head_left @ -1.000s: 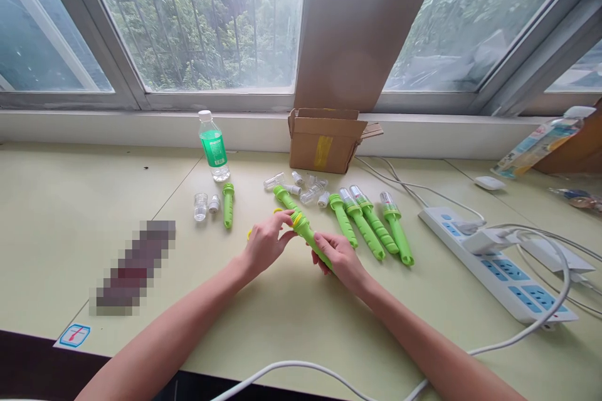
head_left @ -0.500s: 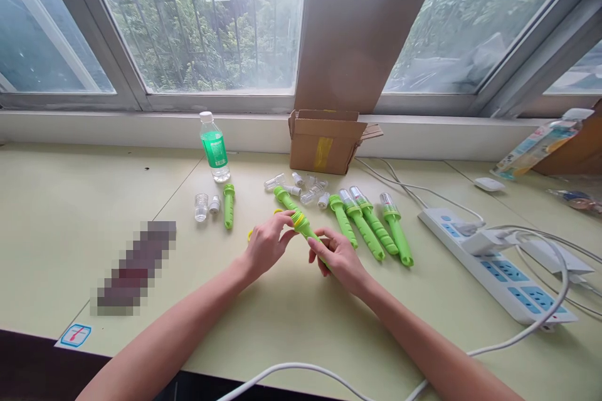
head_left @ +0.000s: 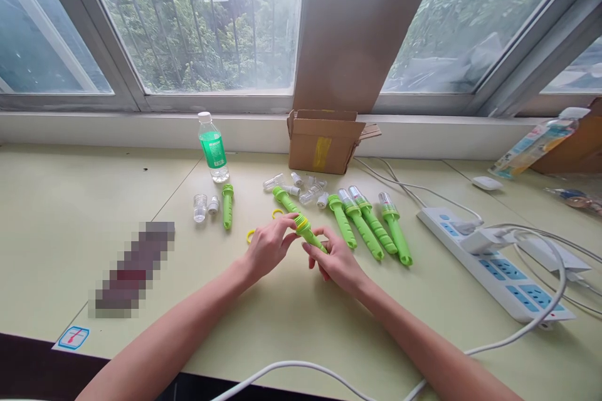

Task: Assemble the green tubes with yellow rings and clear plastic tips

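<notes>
Both my hands are on one green light-stick handle (head_left: 308,233), tilted with its threaded end up to the left. A yellow ring (head_left: 302,223) sits around that threaded end. The fingertips of my left hand (head_left: 270,244) pinch the end by the ring. Lower down, my right hand (head_left: 337,261) is closed around the grip and hides its tip. Two loose yellow rings, one (head_left: 277,213) behind my left hand and another (head_left: 251,237) beside it, lie on the table. Just behind rests another green handle (head_left: 285,199).
To the right lie several green handles, some with clear caps (head_left: 386,202). Clear covers and white bulb pieces (head_left: 322,200) are scattered before a cardboard box (head_left: 315,141). A water bottle (head_left: 214,149) stands left. A power strip (head_left: 493,266) and cables run along the right.
The held handle has tipped slightly, its threaded end a little lower and to the right. Both hands keep hold, and the loose ring behind my left hand shows more fully.
</notes>
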`<action>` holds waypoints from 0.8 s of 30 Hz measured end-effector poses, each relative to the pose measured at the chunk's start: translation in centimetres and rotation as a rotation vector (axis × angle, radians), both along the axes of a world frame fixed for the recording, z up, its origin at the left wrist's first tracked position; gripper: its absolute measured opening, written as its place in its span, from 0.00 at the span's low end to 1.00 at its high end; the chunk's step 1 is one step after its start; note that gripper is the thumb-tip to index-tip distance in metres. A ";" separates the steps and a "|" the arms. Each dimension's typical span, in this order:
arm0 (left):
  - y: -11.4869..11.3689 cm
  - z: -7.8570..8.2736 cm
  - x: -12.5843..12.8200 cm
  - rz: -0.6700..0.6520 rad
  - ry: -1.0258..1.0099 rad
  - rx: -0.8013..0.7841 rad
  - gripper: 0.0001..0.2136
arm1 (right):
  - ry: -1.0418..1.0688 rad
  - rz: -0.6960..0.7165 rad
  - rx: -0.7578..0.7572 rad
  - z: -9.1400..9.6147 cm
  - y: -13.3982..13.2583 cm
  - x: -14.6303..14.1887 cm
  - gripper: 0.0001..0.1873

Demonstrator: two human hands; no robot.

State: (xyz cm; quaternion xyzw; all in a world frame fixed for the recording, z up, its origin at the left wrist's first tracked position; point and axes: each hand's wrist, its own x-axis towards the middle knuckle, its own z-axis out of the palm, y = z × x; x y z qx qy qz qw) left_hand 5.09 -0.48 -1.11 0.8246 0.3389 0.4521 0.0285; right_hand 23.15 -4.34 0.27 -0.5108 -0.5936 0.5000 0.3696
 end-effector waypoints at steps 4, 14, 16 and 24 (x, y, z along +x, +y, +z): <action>0.0 0.1 0.0 -0.007 -0.007 -0.042 0.06 | -0.005 -0.017 0.071 0.1 -0.1 0.1 0.17; 0.0 0.5 -0.1 -0.048 0.006 -0.058 0.05 | 0.026 0.091 0.052 0.4 0.2 0.4 0.21; 0.0 0.5 0.0 -0.078 0.001 -0.085 0.10 | 0.063 0.096 0.006 0.4 0.0 0.2 0.20; -0.1 0.2 0.0 -0.039 -0.020 -0.031 0.04 | 0.113 0.035 -0.007 0.2 -0.3 -0.3 0.18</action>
